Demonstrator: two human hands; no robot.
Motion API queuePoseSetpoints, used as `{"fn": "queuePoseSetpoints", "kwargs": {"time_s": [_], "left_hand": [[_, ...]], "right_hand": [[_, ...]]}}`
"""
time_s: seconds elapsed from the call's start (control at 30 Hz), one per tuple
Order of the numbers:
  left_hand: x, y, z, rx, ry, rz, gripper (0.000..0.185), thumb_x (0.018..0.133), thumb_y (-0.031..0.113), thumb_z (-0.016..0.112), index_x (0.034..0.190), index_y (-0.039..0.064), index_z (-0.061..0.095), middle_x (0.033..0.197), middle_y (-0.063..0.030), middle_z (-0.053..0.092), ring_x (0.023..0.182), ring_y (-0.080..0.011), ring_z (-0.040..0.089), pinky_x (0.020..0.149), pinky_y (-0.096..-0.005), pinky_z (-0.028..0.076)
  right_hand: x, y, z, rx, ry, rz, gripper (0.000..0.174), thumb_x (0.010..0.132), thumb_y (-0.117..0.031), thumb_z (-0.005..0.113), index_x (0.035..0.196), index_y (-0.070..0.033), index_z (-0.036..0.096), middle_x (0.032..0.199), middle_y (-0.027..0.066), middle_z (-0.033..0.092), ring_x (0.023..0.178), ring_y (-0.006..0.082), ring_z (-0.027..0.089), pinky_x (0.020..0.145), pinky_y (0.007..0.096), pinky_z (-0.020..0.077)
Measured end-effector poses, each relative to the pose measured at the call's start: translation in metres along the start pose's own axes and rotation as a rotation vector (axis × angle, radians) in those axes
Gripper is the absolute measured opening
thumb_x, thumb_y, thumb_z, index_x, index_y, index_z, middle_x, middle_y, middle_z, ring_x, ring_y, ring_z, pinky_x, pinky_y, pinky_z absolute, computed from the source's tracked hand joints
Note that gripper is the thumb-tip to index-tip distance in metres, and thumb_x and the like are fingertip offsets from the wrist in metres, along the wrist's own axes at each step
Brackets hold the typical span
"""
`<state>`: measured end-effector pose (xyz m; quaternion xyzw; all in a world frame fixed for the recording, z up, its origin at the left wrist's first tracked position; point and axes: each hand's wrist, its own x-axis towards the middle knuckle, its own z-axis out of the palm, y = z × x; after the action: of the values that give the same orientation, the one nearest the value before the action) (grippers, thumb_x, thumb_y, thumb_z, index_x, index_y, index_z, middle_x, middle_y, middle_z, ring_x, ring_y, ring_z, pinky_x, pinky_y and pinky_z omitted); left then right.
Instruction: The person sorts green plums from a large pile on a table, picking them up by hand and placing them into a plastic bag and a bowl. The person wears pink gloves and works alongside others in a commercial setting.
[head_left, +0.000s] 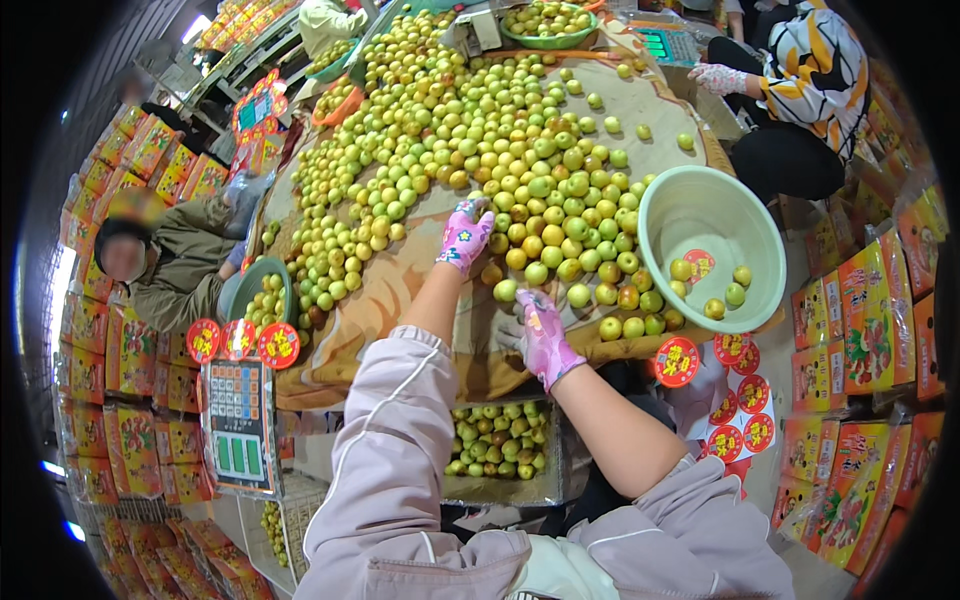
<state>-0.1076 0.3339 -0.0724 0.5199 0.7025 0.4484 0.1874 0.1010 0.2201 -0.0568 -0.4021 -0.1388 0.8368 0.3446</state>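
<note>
A broad heap of small round green and yellow fruits (450, 112), likely jujubes, is spread over a patterned brown cloth (420, 300) on the table before me. My left hand (463, 238), in a pink flowered glove, reaches to the near edge of the heap. Its fingertips are curled beside the fruits, and whether one is between them is hidden. Lower and to the right, my right hand (545, 334) wears a matching glove. Its fingers are apart near a pale green fruit (505, 290), with nothing visible in them. A pale green basin (765, 232) at the right contains several fruits.
Below the table edge sits a box of fruits (499, 442). A digital scale (240, 427) stands at lower left, near a dark green basin (281, 274). One person (180, 255) sits at left, another (814, 75) at upper right. Stacked printed cartons (870, 322) line both sides.
</note>
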Motion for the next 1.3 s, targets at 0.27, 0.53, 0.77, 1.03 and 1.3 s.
{"fn": "queuePoseSetpoints", "kwargs": {"time_s": [0.27, 0.53, 0.77, 1.03, 1.3], "left_hand": [[-0.048, 0.043, 0.022, -0.172, -0.272, -0.214, 0.028, 0.089, 0.022, 0.077, 0.112, 0.007, 0.073, 0.101, 0.0002, 0.072, 0.091, -0.0087, 0.062, 0.085, -0.0273, 0.051], [-0.119, 0.051, 0.026, -0.536, -0.234, -0.223, 0.025, 0.090, 0.013, 0.074, 0.113, 0.004, 0.071, 0.108, -0.0021, 0.071, 0.098, -0.0104, 0.064, 0.090, -0.0272, 0.053], [-0.154, 0.046, 0.019, -1.057, -0.155, -0.343, 0.036, 0.096, 0.024, 0.067, 0.126, 0.004, 0.062, 0.114, -0.0106, 0.069, 0.103, -0.0194, 0.067, 0.094, -0.0337, 0.055], [-0.173, 0.066, -0.009, -1.311, 0.133, -0.419, 0.062, 0.098, 0.045, 0.057, 0.139, -0.001, 0.049, 0.129, -0.0192, 0.061, 0.119, -0.0320, 0.060, 0.108, -0.0474, 0.046], [-0.277, 0.093, -0.089, -0.751, 0.296, -0.278, 0.032, 0.102, 0.019, 0.057, 0.127, -0.001, 0.061, 0.119, -0.0111, 0.067, 0.111, -0.0175, 0.063, 0.100, -0.0303, 0.048]], "right_hand": [[0.009, -0.016, -0.008, 0.243, 0.040, 0.089, 0.073, 0.100, -0.057, 0.049, 0.153, -0.011, 0.030, 0.151, 0.0173, 0.038, 0.129, 0.0437, 0.047, 0.104, 0.0660, 0.0407], [0.019, -0.001, -0.014, 0.241, -0.021, 0.165, 0.073, 0.096, -0.070, 0.039, 0.154, -0.026, 0.034, 0.161, 0.0068, 0.032, 0.148, 0.0369, 0.031, 0.112, 0.0739, 0.0169], [-0.024, -0.033, 0.014, 0.275, -0.067, 0.232, 0.062, 0.094, -0.069, 0.041, 0.131, -0.023, 0.058, 0.135, 0.0031, 0.061, 0.121, 0.0287, 0.060, 0.104, 0.0636, 0.0375], [-0.020, -0.021, 0.018, 0.423, -0.341, 0.166, 0.055, 0.103, -0.051, 0.040, 0.138, -0.010, 0.051, 0.134, 0.0115, 0.060, 0.123, 0.0329, 0.060, 0.104, 0.0526, 0.0492], [-0.064, 0.006, 0.031, -0.082, -0.705, 0.599, 0.060, 0.100, -0.061, 0.044, 0.127, -0.009, 0.060, 0.127, 0.0124, 0.066, 0.110, 0.0324, 0.068, 0.093, 0.0528, 0.0552]]}}
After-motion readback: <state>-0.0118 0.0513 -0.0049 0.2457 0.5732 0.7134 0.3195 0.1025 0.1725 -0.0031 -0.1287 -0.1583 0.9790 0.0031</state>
